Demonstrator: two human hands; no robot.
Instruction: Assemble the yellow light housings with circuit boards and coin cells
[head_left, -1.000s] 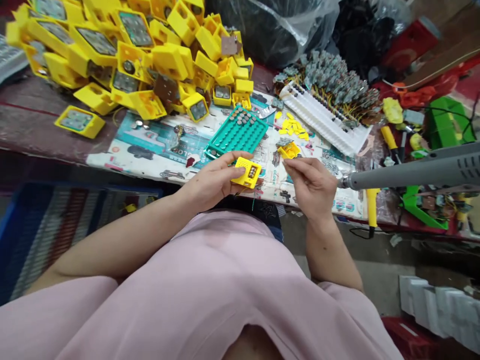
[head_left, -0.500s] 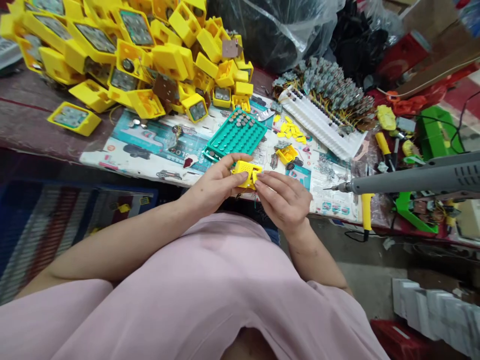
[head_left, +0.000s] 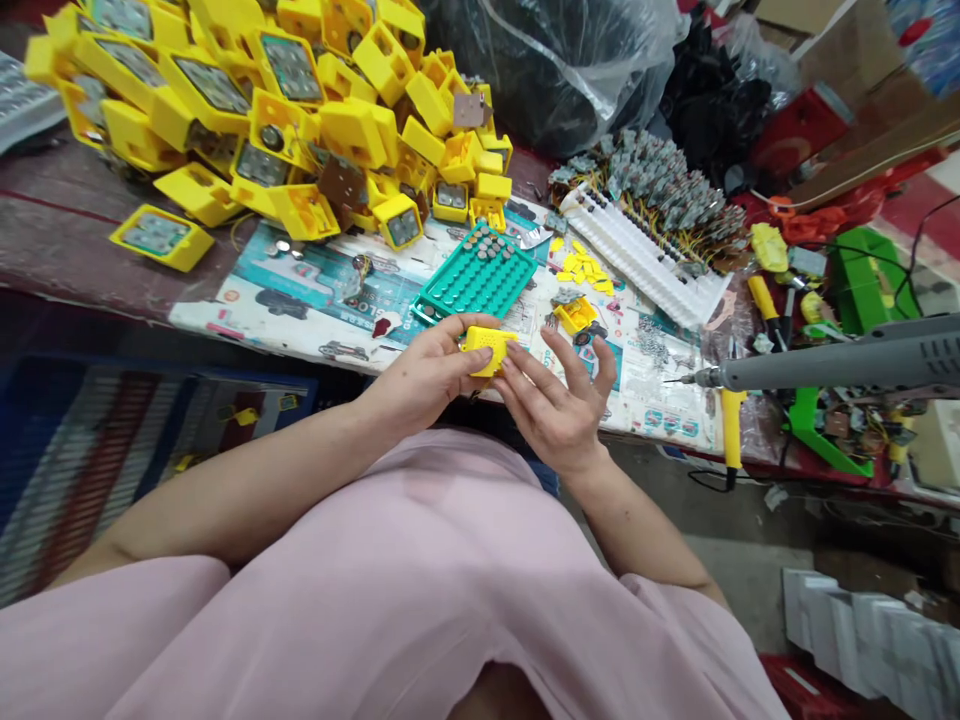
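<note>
My left hand (head_left: 424, 370) is closed around a small yellow plastic case (head_left: 482, 345) with a grid of tiny holes in its face. At the case's right end, the thumb and index finger of my right hand (head_left: 559, 405) press on it, while its other fingers are raised and spread. The underside of the case is hidden by my fingers. Just beyond it lies a green tray (head_left: 476, 280) with round metal pieces in its far part. To the right are small yellow plastic pieces (head_left: 585, 268) and another open yellow case (head_left: 576, 314) with parts in it.
A heap of yellow cases (head_left: 322, 130) fills the back left. A white rack (head_left: 645, 255) with wired grey parts stands at the back right. From the right, a grey electric screwdriver (head_left: 817, 360) juts over the table edge, above a yellow-handled tool (head_left: 731, 430).
An opening at the case's right end, visible before, now looks covered with yellow. My right hand's outer fingers have lifted and spread. The whole view has shifted slightly.
</note>
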